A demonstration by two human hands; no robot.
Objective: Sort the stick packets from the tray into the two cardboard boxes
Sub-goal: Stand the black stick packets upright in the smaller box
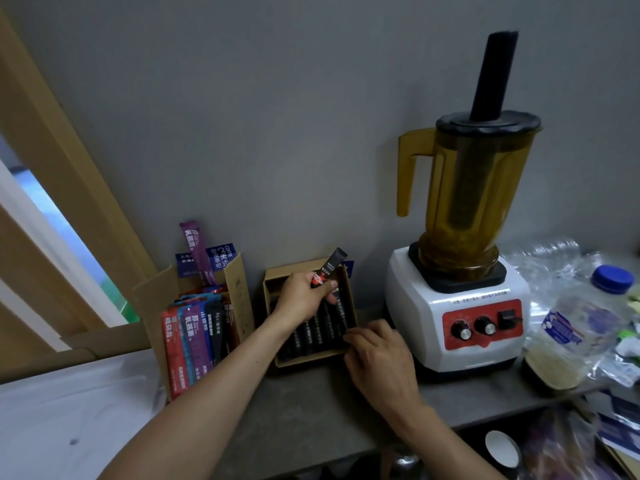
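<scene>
While the left hand (pixel 301 301), fingers and thumb clamped on a black stick packet with a red label (pixel 330 268), holds it tilted over the small open cardboard box (pixel 311 359) at frame centre, the packet may snag on the black packets already packed there (pixel 329 325) and buckle. The right hand (pixel 377 358) lies at that box's lower-right corner, fingers bent; whether they grip it cannot be told. If unsteadied, the box could slide toward the taller cardboard box (pixel 237 289) of coloured packets (pixel 194 334), centre left

A grey counter (pixel 311 403) carries all. Directly below the left hand (pixel 304 299) gripping a black packet (pixel 329 268) stands an open cardboard box (pixel 304 360). Left of the grip is a second box (pixel 152 306) with coloured packets (pixel 190 334). Right of it is a white blender (pixel 433 306) and, farther right, a plastic bottle (pixel 581 323).
</scene>
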